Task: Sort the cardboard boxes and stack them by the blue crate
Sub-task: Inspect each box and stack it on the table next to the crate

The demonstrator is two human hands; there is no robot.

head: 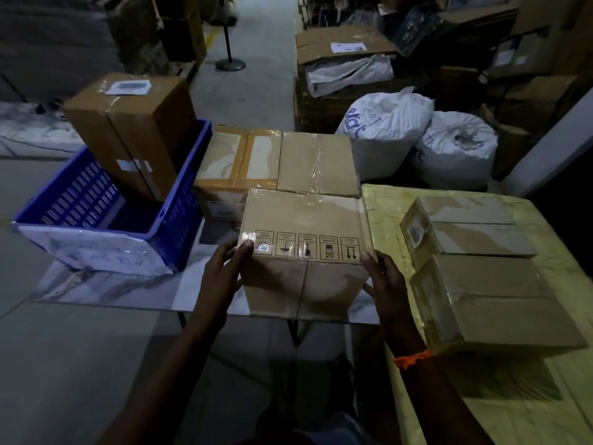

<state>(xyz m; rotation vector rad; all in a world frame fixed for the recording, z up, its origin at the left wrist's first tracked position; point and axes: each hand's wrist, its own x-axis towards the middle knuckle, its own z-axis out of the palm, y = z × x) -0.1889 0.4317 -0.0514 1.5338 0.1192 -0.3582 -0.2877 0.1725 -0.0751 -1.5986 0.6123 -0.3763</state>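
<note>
A cardboard box with printed handling symbols (305, 226) rests at the front edge of the marble-patterned table (106, 285). My left hand (224, 268) presses its left side and my right hand (383, 277) presses its right side. The blue crate (96, 203) stands on the table at the left, with a tall brown box (134, 130) leaning inside it. Directly behind the held box lie a flat taped box (317, 162) and an orange-taped box (234, 162), right of the crate. On the yellow-covered table (513, 396) at the right sit two more cardboard boxes (475, 232) (500, 300).
Two white sacks (385, 130) (455, 149) stand on the floor behind the tables. Piled cartons (340, 49) fill the back right. A black stanchion post (229, 56) stands in the grey aisle beyond. Dark shelving lines the left.
</note>
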